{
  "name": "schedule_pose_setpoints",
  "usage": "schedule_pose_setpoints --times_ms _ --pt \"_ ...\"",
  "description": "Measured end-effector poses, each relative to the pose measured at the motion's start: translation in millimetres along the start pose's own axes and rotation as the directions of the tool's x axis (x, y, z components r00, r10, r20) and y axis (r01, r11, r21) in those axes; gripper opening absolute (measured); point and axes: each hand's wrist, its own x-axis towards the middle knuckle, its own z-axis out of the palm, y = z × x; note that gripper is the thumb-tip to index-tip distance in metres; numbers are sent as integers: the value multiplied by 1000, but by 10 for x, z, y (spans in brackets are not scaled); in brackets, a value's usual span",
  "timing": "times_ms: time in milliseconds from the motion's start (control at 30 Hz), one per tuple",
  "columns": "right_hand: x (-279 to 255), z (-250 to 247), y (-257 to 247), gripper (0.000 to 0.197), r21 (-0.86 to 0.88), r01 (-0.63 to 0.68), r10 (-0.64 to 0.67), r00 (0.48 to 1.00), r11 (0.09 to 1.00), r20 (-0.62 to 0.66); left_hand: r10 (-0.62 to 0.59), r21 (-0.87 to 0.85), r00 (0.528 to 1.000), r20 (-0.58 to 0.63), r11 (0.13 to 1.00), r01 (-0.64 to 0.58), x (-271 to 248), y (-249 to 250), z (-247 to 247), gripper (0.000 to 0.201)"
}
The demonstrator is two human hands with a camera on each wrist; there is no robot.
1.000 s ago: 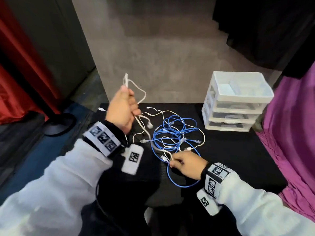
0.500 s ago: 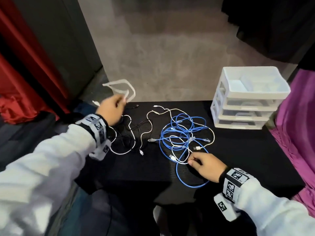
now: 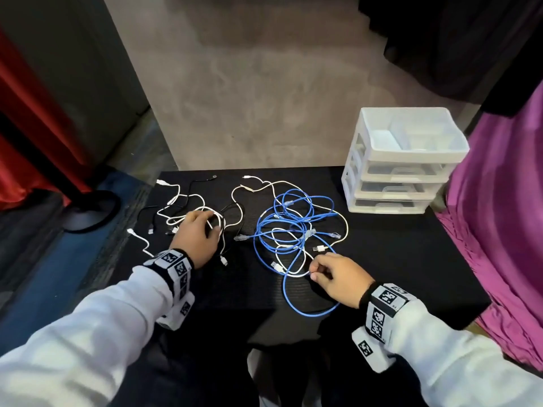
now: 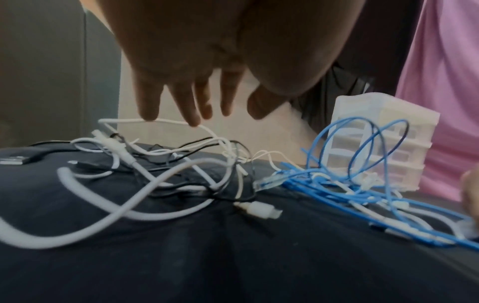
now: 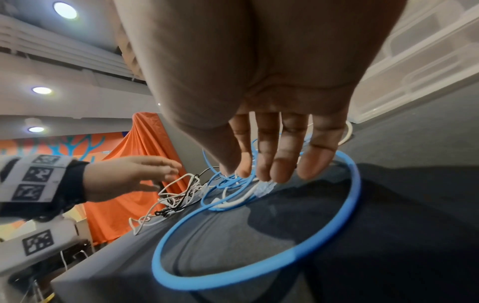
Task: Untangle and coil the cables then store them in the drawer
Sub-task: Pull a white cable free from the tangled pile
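blue cable [image 3: 296,230]: loose tangled loops on black table [image 3: 396,259], white cable [image 3: 293,273] threaded through; none coiled.
white/black pile [image 3: 199,212]: separate heap, left of blue.
right hand [image 3: 335,279]: thumb and finger pinching white cable at near edge of blue tangle; large blue loop lies below hand.
left hand [image 3: 199,236]: fingers extended, relaxed, touching top of pile, gripping nothing.
step, judged: untangling, early.
next: draw pinched strand clear of blue loops; hold blue down.
drawers [image 3: 402,163]: far right of right hand, shut.
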Motion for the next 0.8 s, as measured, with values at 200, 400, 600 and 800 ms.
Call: schedule_pose_setpoints --times_ms 200,400,600,800 --pt "10 168 -218 13 -47 -46 49 996 998 70 337 -156 941 23 931 -329 -523 585 290 17" --pt "24 197 -391 16 -342 -149 180 982 928 61 369 -185 844 390 929 -320 -873 886 845 21" --pt "35 -277 -392 5 -229 -159 126 980 960 -152 292 -141 892 346 956 -258 -754 901 896 31" --pt "29 -1106 -656 10 6 41 -33 887 999 -460 163 -195 969 188 973 -126 -677 933 761 23"
